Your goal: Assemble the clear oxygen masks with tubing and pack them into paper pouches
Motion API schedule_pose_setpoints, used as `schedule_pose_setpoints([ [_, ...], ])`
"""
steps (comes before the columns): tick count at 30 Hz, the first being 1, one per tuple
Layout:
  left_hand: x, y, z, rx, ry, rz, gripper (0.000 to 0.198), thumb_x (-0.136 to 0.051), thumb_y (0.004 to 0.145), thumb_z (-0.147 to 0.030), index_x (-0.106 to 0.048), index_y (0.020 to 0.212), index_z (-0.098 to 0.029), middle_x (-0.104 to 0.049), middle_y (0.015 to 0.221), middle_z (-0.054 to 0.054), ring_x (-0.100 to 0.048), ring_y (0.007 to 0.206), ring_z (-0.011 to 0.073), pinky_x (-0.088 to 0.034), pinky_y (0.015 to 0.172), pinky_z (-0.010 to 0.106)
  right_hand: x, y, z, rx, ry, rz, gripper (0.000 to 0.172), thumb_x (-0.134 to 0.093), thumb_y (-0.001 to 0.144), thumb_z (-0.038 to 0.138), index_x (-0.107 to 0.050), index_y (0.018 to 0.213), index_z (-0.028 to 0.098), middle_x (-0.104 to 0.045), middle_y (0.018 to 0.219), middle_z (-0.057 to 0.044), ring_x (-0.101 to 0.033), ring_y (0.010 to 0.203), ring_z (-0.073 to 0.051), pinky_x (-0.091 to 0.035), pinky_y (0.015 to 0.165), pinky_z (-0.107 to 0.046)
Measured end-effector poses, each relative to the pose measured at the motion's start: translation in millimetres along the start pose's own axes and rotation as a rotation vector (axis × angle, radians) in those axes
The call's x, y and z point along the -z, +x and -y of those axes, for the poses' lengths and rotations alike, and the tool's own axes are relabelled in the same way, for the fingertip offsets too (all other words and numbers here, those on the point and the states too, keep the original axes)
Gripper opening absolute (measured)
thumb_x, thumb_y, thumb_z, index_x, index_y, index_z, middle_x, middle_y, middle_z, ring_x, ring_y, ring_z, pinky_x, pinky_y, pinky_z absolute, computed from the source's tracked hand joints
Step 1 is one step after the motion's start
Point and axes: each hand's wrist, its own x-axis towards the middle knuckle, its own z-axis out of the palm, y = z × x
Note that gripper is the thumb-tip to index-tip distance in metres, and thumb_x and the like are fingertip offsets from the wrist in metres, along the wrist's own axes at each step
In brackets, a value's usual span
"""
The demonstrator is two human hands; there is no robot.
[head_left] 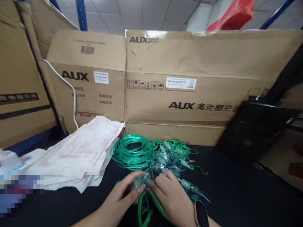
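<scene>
My left hand (123,195) has its thumb and fingers closed on a clear, green-tinted plastic mask (140,182), low in the middle of the view. Green straps (140,209) hang down from it. My right hand (169,197), with a dark watch on the wrist, is pressed against the same mask's right side, fingers curled; its fingertips are partly hidden. Just behind my hands lies a coil of green tubing (132,167). To the right of the coil is a heap of similar clear masks with green straps (176,151). A clear plastic piece with a pointed tip (194,190) rests beyond my right hand.
White printed pouches (80,151) are stacked at left on the black table surface (236,192). Cardboard panels (151,104) stand upright along the back, with a white cable (74,91) hanging at left. A dark blurred object (258,132) stands at right.
</scene>
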Motion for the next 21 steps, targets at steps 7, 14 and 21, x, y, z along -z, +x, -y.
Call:
schedule_pose_setpoints([
  [7, 0.7, -1.7, -9.3, 0.019, -0.097, -0.011, 0.028, -0.056, 0.075, -0.041, -0.062, 0.1, -0.029, -0.067, 0.096, -0.002, -0.056, 0.096, 0.0199, -0.042, 0.085, 0.027, 0.5, -1.1, 0.1, -0.022, 0.0, -0.002, 0.02, -0.037, 0.082, 0.009, -0.052, 0.07, 0.014, -0.048, 0.063, -0.002, -0.035, 0.058, -0.014, -0.022, 0.057, -0.032],
  [14, 3.5, -1.5, -7.3, 0.045, -0.16, -0.098, 0.031, -0.058, 0.072, -0.043, -0.063, 0.101, -0.031, -0.064, 0.11, -0.002, -0.052, 0.106, 0.0218, -0.04, 0.092, 0.031, -0.6, -0.6, -4.5, -0.113, 0.013, -0.031, 0.019, -0.037, 0.081, 0.006, -0.053, 0.073, 0.012, -0.046, 0.061, -0.002, -0.034, 0.057, -0.013, -0.024, 0.059, -0.032],
  [21, 4.1, -4.0, -6.8, 0.066, -0.134, -0.177, 0.036, -0.057, 0.071, -0.045, -0.061, 0.103, -0.028, -0.061, 0.116, 0.001, -0.045, 0.114, 0.0246, -0.035, 0.097, 0.036, -1.7, -1.5, -11.4, -0.17, 0.003, -0.058, 0.022, -0.036, 0.083, 0.007, -0.054, 0.072, 0.013, -0.048, 0.062, -0.002, -0.038, 0.058, -0.013, -0.025, 0.06, -0.031],
])
